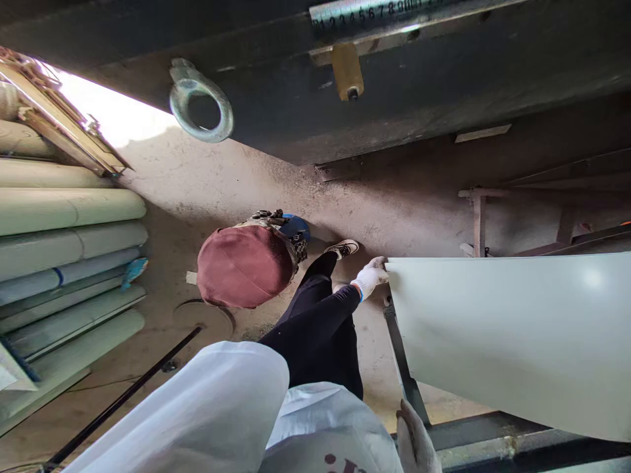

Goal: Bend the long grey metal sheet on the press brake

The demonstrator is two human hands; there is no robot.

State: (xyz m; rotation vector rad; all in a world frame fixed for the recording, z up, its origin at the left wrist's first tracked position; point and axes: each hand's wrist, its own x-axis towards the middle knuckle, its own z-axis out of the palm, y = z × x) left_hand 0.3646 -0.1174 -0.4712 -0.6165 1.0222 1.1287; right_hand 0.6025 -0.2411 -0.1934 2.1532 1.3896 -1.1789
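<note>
A large pale, glossy sheet (pixel 513 328) fills the right side, slightly curved along its lower edge. My left hand (pixel 373 277), in a white glove, is closed on the sheet's far left corner. Lower down, near the bottom edge, my gloved right hand (pixel 417 439) is partly in view, with its fingers stretched out and nothing visible in it. It is beside a dark metal frame (pixel 407 368), apart from the sheet.
Wrapped rolls (pixel 69 210) are stacked at the left. A round stool with a dark red cover (pixel 246 266) stands beside my legs. Across the top runs a dark machine beam (pixel 276 85) with a metal ring (pixel 224 125) and a ruler (pixel 365 16). A black rod (pixel 123 397) slants at lower left.
</note>
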